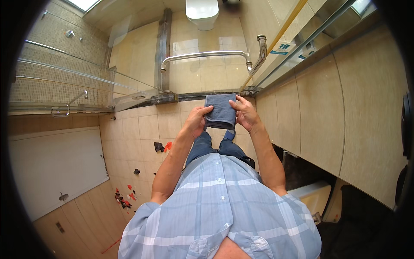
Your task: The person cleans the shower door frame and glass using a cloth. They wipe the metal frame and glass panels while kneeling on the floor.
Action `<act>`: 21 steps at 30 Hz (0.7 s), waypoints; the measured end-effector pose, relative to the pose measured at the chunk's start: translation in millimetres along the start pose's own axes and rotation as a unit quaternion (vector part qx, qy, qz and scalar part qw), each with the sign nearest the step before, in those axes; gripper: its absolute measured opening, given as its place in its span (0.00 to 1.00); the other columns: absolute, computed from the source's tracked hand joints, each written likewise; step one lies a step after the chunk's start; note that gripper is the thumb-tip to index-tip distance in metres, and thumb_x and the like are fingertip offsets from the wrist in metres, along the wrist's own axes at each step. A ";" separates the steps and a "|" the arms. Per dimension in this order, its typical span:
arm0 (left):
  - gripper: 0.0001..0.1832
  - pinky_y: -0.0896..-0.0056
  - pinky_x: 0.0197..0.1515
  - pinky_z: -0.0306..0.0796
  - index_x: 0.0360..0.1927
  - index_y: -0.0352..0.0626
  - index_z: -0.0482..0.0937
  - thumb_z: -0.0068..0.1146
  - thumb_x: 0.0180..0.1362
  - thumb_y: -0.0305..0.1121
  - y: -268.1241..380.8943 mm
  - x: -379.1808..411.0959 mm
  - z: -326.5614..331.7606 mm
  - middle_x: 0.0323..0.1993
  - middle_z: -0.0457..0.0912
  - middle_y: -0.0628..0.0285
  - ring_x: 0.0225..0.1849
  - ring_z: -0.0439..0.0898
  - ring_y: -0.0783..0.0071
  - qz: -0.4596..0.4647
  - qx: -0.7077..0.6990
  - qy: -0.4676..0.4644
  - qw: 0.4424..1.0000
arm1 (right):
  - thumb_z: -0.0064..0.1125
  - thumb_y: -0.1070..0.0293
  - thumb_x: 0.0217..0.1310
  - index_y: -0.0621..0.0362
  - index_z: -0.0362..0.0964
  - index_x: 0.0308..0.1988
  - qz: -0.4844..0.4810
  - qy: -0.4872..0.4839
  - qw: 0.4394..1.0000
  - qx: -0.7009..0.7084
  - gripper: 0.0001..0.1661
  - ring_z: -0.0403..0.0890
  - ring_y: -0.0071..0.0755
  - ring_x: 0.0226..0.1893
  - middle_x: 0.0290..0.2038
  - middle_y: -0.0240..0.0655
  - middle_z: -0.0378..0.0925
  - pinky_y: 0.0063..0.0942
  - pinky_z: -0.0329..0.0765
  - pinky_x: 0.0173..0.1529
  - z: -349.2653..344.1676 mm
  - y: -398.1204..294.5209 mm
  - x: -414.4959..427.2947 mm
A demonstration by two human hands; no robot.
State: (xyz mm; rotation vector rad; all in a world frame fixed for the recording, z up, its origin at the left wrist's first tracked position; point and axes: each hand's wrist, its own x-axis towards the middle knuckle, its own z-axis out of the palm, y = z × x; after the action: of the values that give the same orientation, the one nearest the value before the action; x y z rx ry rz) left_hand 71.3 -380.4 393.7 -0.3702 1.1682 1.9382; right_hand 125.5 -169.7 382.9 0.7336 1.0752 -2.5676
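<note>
A folded grey-blue cloth [220, 108] is held out level in front of my body, above my feet. My left hand [198, 119] grips its left edge, thumb on top and fingers underneath. On the opposite edge, my right hand [246, 114] pinches the cloth near its far corner, with the thumb resting on the upper face. Several folded layers show along the near edge, where the underside looks darker. The fingers beneath the cloth are mostly hidden.
A glass door with a chrome handle [207, 55] stands ahead, a white toilet [202, 14] beyond it. Black and red scraps [123, 199] litter the tiled floor [147, 124] at left. A white door [58, 165] is on the left, a basin [312, 196] at right.
</note>
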 end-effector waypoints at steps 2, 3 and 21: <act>0.12 0.71 0.39 0.79 0.43 0.31 0.79 0.58 0.64 0.31 -2.2 1.6 -2.4 0.38 0.84 0.56 0.35 0.84 0.70 -0.020 -0.030 0.009 0.999 | 0.70 0.69 0.58 0.61 0.41 0.72 0.011 0.006 0.999 -0.031 0.53 0.84 0.36 0.36 0.47 0.43 0.77 0.41 0.83 0.31 2.4 2.1 -7.5; 0.12 0.70 0.41 0.80 0.43 0.30 0.78 0.58 0.64 0.31 -1.5 0.8 -1.0 0.38 0.84 0.55 0.35 0.84 0.69 -0.037 -0.048 0.013 0.998 | 0.69 0.69 0.58 0.59 0.41 0.72 0.008 0.008 0.999 -0.031 0.53 0.84 0.35 0.36 0.47 0.44 0.78 0.41 0.83 0.32 4.5 1.2 -10.4; 0.15 0.74 0.41 0.79 0.47 0.30 0.80 0.62 0.55 0.18 -31.8 2.6 12.8 0.37 0.85 0.58 0.35 0.84 0.75 0.069 0.090 0.040 0.993 | 0.64 0.78 0.57 0.57 0.75 0.50 -0.015 0.015 0.988 -0.152 0.19 0.81 0.25 0.35 0.39 0.32 0.79 0.25 0.80 0.32 -28.7 31.6 -28.3</act>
State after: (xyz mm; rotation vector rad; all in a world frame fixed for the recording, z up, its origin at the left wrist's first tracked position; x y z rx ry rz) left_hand 96.1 -361.0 380.0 -0.2788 1.4417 1.9301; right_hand 172.4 -169.6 362.5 0.6832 1.4550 -2.3429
